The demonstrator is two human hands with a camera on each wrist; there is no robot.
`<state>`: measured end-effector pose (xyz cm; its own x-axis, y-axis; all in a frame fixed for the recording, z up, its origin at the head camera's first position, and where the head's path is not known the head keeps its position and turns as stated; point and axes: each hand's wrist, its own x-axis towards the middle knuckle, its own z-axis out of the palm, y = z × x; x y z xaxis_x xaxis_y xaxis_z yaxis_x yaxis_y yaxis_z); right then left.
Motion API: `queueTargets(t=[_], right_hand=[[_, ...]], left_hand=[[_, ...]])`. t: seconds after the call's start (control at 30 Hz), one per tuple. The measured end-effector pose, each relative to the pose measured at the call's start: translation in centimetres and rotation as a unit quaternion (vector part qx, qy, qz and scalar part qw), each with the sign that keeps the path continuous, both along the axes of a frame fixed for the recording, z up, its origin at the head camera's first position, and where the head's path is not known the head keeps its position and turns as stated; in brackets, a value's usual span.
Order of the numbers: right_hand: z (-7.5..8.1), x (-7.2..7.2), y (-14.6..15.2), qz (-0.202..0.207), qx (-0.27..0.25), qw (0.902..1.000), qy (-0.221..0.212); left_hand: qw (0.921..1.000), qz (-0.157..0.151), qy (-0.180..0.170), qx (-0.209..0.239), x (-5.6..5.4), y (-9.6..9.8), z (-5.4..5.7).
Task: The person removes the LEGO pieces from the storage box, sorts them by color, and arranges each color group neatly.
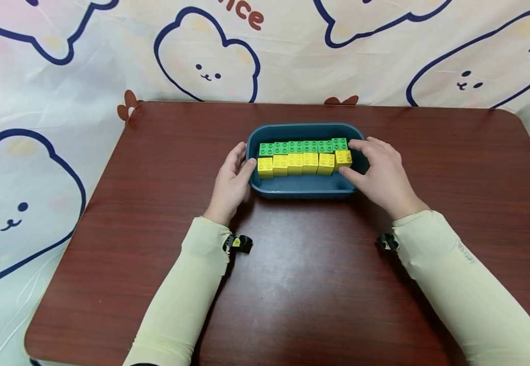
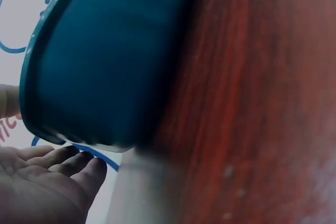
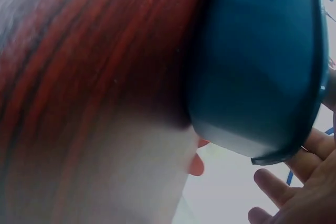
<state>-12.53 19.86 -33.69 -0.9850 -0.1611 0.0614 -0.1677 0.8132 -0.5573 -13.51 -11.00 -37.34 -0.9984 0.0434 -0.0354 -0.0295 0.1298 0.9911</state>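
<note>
We have left hand [image 1: 231, 185] loosely holding blue tray [image 1: 303, 184] by its left rim, upper centre; right hand [image 1: 386, 173], fingers spread at yellow bricks' [image 1: 295, 163] right end, can't tell if gripping.

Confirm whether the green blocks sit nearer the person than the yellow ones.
No, in the blue tray the yellow blocks form the row nearer the person, with the green blocks behind them.

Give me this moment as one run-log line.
oblong blue plastic tray: on brown wood-grained table; inside: green studded plastic bricks behind yellow studded plastic bricks; left hand: at tray's left end; right hand: at rightmost bricks
</note>
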Motion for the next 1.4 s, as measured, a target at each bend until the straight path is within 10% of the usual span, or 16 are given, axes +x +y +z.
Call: queueTargets(t=[0.67, 1.4], right_hand=[[0.1, -0.9, -1.4, -0.038, 0.077, 0.9950, -0.050], [-0.1, -1.2, -1.2, -0.052, -0.016, 0.9941, -0.093]], left_hand=[[0.9988, -0.008, -0.025, -0.040, 0.1, 0.6, -0.2], [0.9984, -0.009, -0.044, -0.035, 0.4, 0.1, -0.3]])
